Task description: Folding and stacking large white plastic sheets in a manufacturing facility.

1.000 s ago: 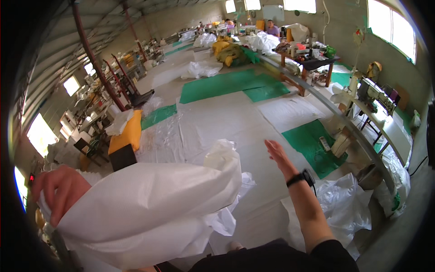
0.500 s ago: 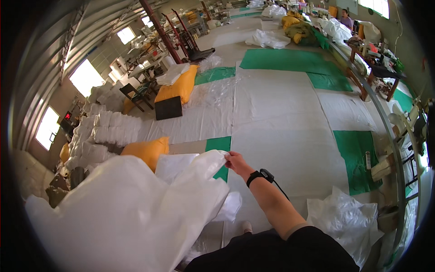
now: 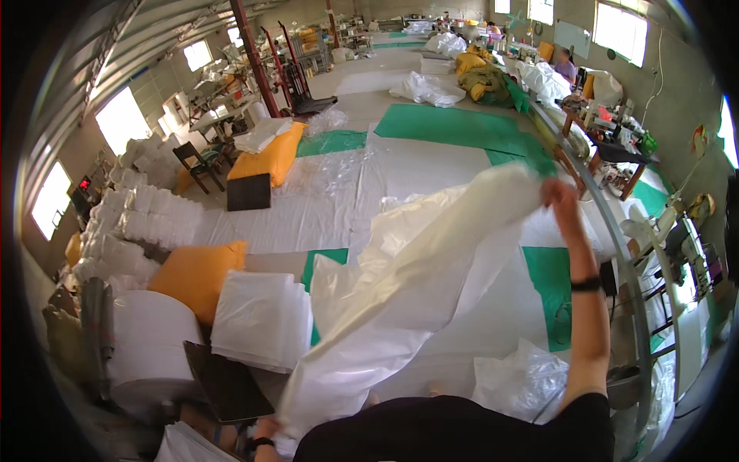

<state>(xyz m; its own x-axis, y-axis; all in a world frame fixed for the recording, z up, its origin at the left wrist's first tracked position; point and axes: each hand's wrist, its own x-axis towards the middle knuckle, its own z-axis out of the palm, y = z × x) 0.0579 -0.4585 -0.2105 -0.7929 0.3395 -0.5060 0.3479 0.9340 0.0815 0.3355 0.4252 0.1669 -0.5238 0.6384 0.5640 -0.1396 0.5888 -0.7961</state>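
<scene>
White plastic sheet (image 3: 408,289) slants across the view's middle, from 7 o'clock up to between 2 and 3 o'clock. The left hand (image 3: 266,428) grips its lower end; the right hand (image 3: 560,194), blurred, holds the upper. Folded white sheets (image 3: 260,319) lie near 8 o'clock, beside a yellow sack (image 3: 196,279).

The creased white sheet (image 3: 408,300) looks like glossy plastic, the green sheeting (image 3: 446,127) matt, the grey rail (image 3: 618,246) smooth metal.

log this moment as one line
white plastic sheet: between hands | left hand: at near end | right hand: gripping far end
</scene>
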